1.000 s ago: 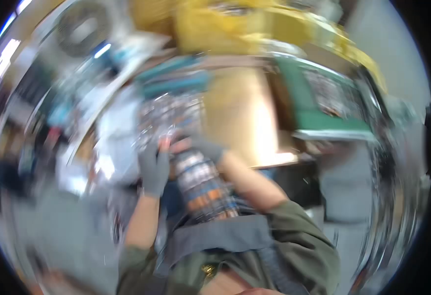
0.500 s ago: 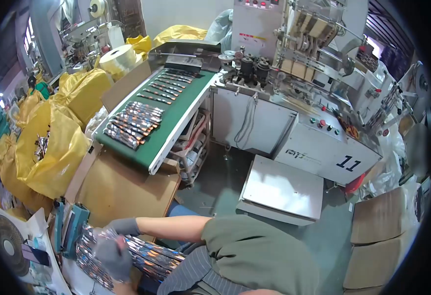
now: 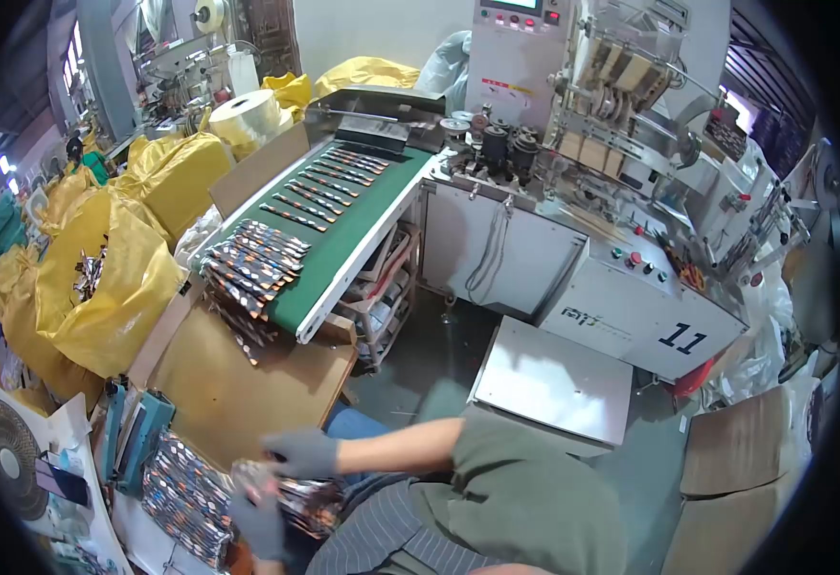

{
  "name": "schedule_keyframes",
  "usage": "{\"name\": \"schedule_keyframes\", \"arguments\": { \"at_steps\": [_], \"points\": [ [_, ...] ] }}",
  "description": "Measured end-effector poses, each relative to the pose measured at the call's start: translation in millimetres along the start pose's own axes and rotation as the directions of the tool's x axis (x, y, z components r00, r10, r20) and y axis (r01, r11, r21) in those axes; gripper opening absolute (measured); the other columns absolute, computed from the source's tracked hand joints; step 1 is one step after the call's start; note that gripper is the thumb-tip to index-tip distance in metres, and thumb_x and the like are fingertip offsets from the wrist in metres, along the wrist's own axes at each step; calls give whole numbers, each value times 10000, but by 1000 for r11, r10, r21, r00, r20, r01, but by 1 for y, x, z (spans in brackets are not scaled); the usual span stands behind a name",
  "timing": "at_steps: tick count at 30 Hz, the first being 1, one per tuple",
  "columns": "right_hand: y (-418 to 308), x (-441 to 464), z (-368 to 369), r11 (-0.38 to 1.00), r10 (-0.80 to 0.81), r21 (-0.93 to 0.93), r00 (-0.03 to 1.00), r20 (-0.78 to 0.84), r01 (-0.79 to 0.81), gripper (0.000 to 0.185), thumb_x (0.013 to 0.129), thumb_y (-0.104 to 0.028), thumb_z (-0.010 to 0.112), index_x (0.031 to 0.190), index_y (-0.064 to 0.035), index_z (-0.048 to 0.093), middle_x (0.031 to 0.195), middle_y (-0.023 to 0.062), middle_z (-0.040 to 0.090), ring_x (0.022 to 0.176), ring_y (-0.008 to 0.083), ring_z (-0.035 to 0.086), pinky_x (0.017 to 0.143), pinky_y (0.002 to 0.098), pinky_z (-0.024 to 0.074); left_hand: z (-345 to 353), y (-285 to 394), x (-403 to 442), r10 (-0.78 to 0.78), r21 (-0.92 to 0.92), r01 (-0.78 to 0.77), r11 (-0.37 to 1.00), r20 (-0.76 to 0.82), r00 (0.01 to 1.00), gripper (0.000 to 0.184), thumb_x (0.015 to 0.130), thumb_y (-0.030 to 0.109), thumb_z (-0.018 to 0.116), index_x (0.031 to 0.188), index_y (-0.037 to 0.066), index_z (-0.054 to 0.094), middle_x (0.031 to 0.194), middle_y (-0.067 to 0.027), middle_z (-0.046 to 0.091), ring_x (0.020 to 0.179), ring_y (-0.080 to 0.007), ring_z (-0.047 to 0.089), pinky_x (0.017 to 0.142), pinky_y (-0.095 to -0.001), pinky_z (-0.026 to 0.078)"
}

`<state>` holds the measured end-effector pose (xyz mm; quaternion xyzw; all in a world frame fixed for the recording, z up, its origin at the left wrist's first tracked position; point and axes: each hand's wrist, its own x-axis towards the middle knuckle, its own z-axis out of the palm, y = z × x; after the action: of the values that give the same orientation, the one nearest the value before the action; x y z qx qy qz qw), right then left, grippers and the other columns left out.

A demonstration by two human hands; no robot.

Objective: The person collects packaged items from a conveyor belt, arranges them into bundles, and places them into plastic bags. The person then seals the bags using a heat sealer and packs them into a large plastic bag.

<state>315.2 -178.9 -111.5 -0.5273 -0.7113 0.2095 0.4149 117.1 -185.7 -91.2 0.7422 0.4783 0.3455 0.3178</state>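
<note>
Both my hands wear grey gloves and are low in the view, slightly blurred. My left hand (image 3: 259, 525) comes up from the bottom edge and is closed on one end of a bundle of printed stick packs (image 3: 312, 503). My right hand (image 3: 303, 453) reaches in from the right, its fingers bent down onto the top of that bundle. The bundle lies across my lap, by the striped grey cloth (image 3: 372, 527). Just left of it, a larger pile of the same dark, orange and white packs (image 3: 185, 494) rests beside a teal holder (image 3: 150, 436).
A green conveyor belt (image 3: 339, 259) carries spaced stick packs and an overlapping heap (image 3: 257, 259), some drooping off its end. Below is a brown board (image 3: 228, 393). Yellow sacks (image 3: 104, 307) stand left, a fan (image 3: 8, 460) lower left, a machine marked 11 (image 3: 621, 316) right.
My hands have moved right, from over the pile to the bundle at my lap. The packs on the belt have advanced, and some now hang over its end. The view has shifted slightly.
</note>
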Motion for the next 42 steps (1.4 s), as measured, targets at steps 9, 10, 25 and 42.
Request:
{"name": "schedule_keyframes", "arguments": {
  "at_steps": [9, 10, 25, 42],
  "points": [
    [-46, 154, -77, 832, -27, -551, 997, 75, 64, 188, 681, -250, 640, 727, -70, 671, 718, 184, 649, 689, 359, 645, 643, 436, 510, -87, -70, 160, 283, 605, -315, 731, 151, 947, 191, 817, 165, 560, 804, -15, 623, 807, -218, 631, 763, -364, 610, 669, -405, 458],
    [-63, 156, -88, 845, -77, -532, 997, -21, 54, 201, 682, -251, 639, 743, -65, 686, 726, 187, 652, 700, 367, 646, 651, 438, 510, -94, -41, 164, 249, 553, -239, 798, 59, 967, 190, 805, 166, 563, 782, -11, 631, 793, -227, 627, 760, -364, 616, 675, -402, 464],
    [-19, 175, -113, 915, 37, -403, 998, 59, -10, 115, 781, -151, 633, 849, -75, 687, 782, 147, 679, 721, 245, 663, 657, 350, 502, -107, 46, 171, 239, 491, -290, 821, 165, 957, 309, 828, 234, 486, 740, -24, 633, 715, -182, 658, 660, -330, 640, 685, -430, 491],
    [-87, 204, -11, 942, -190, 308, 967, 169, 131, 305, 864, -237, 664, 673, -15, 581, 532, 41, 530, 504, 68, 440, 473, 273, 379, -173, 43, 119, 222, -22, -236, 971, -269, 937, 598, 743, 75, 740, 1291, 15, 506, 1163, -112, 583, 1022, -172, 572, 863, -307, 495]
  ]
}}
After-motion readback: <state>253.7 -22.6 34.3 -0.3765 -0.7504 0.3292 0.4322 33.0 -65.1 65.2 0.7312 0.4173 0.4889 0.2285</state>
